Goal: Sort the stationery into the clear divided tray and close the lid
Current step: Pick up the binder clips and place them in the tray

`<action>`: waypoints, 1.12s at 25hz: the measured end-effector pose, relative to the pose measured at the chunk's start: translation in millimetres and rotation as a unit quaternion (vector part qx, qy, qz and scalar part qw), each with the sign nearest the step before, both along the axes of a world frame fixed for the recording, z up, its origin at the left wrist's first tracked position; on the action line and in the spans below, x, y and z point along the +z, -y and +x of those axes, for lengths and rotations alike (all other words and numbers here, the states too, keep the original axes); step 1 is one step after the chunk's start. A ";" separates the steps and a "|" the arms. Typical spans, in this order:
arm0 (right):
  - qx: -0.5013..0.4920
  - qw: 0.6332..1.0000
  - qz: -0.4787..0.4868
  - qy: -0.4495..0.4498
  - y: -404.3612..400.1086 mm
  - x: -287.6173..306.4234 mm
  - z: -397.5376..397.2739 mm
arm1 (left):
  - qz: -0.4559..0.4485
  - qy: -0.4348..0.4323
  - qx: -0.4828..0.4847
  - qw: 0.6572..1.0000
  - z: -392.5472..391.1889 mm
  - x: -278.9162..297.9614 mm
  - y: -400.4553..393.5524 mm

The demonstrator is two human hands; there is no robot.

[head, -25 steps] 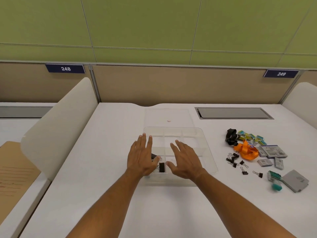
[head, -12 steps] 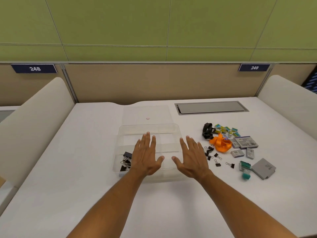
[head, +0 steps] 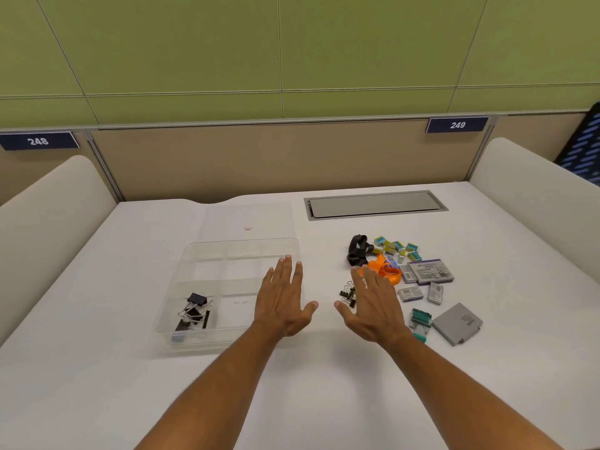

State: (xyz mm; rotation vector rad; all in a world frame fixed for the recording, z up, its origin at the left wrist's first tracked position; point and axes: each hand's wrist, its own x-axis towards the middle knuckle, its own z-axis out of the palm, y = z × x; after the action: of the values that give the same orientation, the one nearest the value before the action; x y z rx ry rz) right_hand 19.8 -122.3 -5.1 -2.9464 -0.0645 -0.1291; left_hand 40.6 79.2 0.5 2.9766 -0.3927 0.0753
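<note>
A dark plate (head: 38,141) at far left reads "248". Left of centre on the white desk (head: 97,368) sits the clear divided tray (head: 181,274), black binder clips (head: 194,311) in its near-left compartment, its clear lid (head: 250,216) lying flat just behind. The left hand (head: 281,303) hovers flat, fingers spread, holding nothing; the right hand (head: 373,306) likewise, over loose clips (head: 346,292). Right of centre: orange ribbon (head: 384,267), staple boxes (head: 430,271) with unreadable print. Upper right, a plate (head: 457,125) reads "249".
</note>
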 end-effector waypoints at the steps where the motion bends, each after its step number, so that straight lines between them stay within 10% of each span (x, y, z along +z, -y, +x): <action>1: -0.001 1.000 0.003 0.001 11.4 -2.9 -0.3 | 0.002 0.002 -0.001 1.000 -0.3 -1.7 10.2; 22: 0.029 0.986 -0.145 -0.076 100.9 -21.7 -2.3 | 0.007 -0.035 -0.053 0.998 -19.1 -20.5 116.7; 28: 0.007 0.996 0.075 -0.047 104.8 -23.0 5.3 | -0.011 -0.025 -0.110 0.994 -20.4 -27.0 138.4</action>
State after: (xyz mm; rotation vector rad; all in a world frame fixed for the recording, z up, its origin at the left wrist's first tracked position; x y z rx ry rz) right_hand 25.1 -227.1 -28.2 -2.7960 -0.0588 0.0077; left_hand 20.3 -59.2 -26.5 2.8857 -0.7055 -0.0195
